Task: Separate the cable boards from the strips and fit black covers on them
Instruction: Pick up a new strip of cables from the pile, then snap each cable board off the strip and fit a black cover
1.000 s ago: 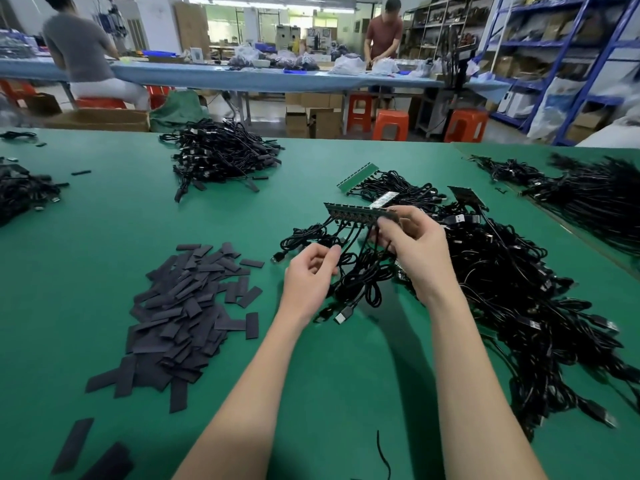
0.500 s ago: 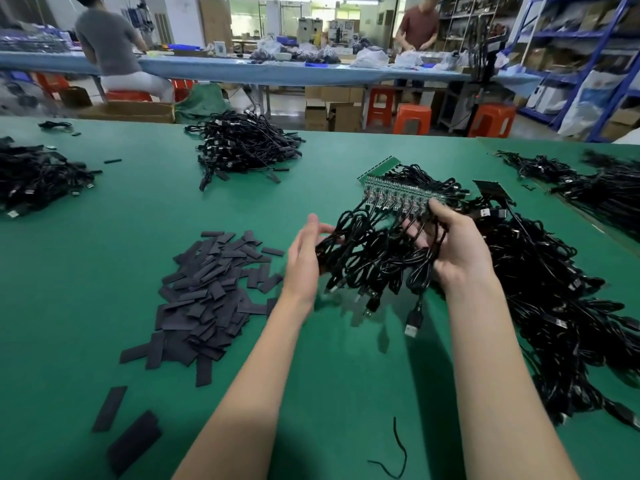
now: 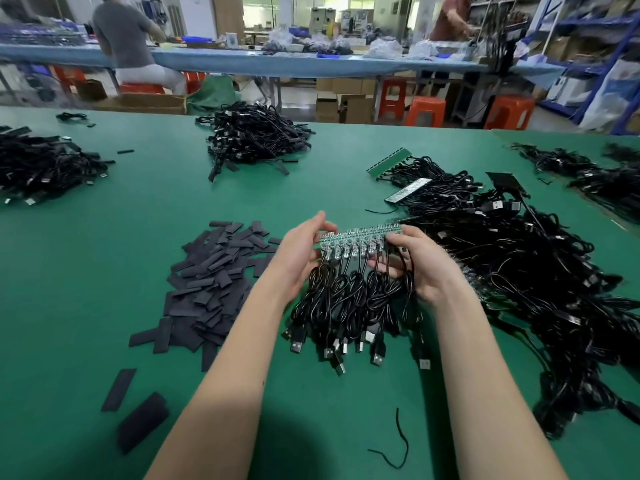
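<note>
Both hands hold one strip point(image 3: 360, 239) of small green boards up off the green table point(image 3: 104, 271), roughly level, w/ the boards' cables point(image 3: 346, 303) hanging below in loops and the USB plugs point(image 3: 377, 358) dangling just above the table. Left hand point(image 3: 301, 252) grips the strip's left end, thumb on the near side, fingers wrapped behind. Right hand point(image 3: 420, 263) grips the right end, fingers curled round the edge and over some cables. Holding it by both ends, level and in the air, prob. lets the cables fall straight so they don't tangle w/ the rest, and sets up a bending grip for snapping boards off one at a time. No board looks separated from this strip yet, so my read is the step is just starting. The black covers point(image 3: 211, 282) sit in a loose heap on the table left of the hands, near enough for the left hand to reach w/o moving the strip far; a few strays lie closer to the front edge. The big tangle of unprocessed cables point(image 3: 519, 271) w/ more strips lies to the right, touching or just beside the right forearm, so stock comes from the right and covers from the left. Further back are other cable heaps point(image 3: 252, 136), maybe finished ones, can't tell. A bare comb-like green strip point(image 3: 389, 161) lies at the far edge of the right pile, likely already stripped of its boards. Risk: the hanging loops snagging on the pile when a board is pulled free.
</note>
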